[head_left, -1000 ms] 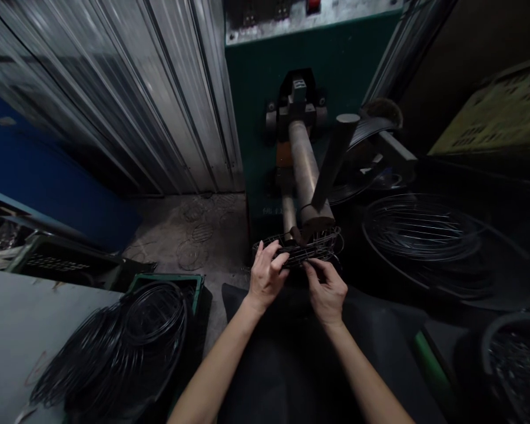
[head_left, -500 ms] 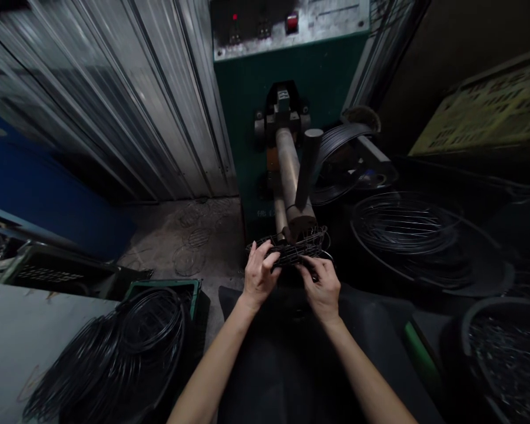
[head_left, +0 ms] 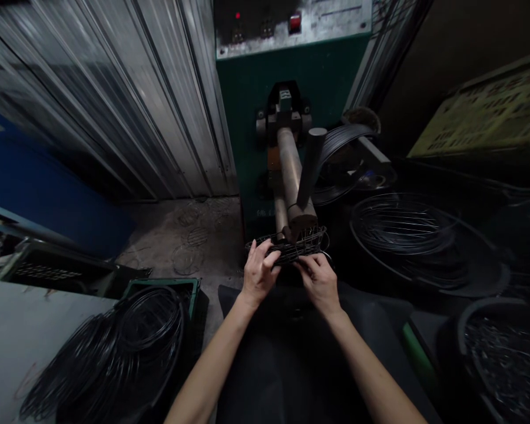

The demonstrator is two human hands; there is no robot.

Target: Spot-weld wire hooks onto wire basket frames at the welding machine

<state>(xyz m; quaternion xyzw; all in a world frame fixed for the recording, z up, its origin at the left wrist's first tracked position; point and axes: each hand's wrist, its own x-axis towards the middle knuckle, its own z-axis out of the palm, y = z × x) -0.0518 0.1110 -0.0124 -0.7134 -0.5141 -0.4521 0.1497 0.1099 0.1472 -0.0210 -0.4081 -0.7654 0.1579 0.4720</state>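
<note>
Both hands are at a dark wire basket-like frame [head_left: 291, 252] below the electrode arms of a green spot welder [head_left: 287, 203]. My left hand [head_left: 260, 271] has its fingers curled on the frame's left side. My right hand [head_left: 318, 280] pinches at the frame's near right edge, thumb and fingers together; whether a small piece is between them I cannot make out. The lower electrode tip [head_left: 294, 235] reaches down into the wire frame; the contact point is too dark to see.
Round wire grilles [head_left: 154, 318] are heaped at lower left beside a green crate [head_left: 194, 288]. To the right stand a black tub rim [head_left: 490, 280] with wire grilles and a bucket [head_left: 461, 330] of small metal pieces. A coil of wire [head_left: 347, 138] hangs by the welder.
My right hand has shifted slightly left along the wire frame's near edge. The left hand stays in place, and the view has moved a little.
</note>
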